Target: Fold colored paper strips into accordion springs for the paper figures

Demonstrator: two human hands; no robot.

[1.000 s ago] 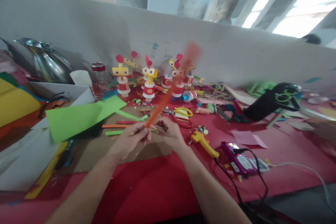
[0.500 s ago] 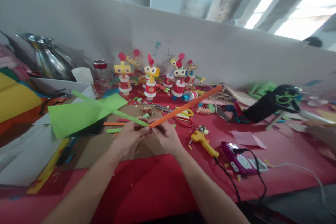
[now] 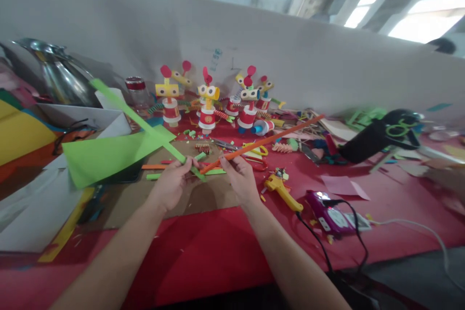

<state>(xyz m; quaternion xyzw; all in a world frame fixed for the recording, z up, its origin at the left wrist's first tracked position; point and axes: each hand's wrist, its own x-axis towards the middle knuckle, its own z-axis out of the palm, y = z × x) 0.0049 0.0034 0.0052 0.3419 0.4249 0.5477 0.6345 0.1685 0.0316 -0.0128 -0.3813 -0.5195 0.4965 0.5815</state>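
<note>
My left hand [image 3: 173, 180] pinches a long green paper strip [image 3: 140, 121] that slants up to the left. Between the fingertips of my right hand [image 3: 238, 174] is an orange paper strip [image 3: 276, 137], which slants up to the right. The lower ends of the two strips lie close together or overlap between my hands, above a brown cardboard sheet [image 3: 127, 208]. A green paper sheet [image 3: 109, 157] lies left of my left hand. A yellow glue gun [image 3: 282, 192] rests to the right of my right hand.
Several paper-cup figures [image 3: 208, 118] stand at the back by the grey partition. Scissors with yellow handles [image 3: 256, 149] lie behind my right hand. At the right are a purple device [image 3: 329, 218] with cables and a black holder [image 3: 363, 145]. A steel jug [image 3: 69, 77] stands back left.
My hands have moved slightly apart, and the strip ends they covered now show between them. The green strip's far end has risen, and the orange strip has shifted right.
</note>
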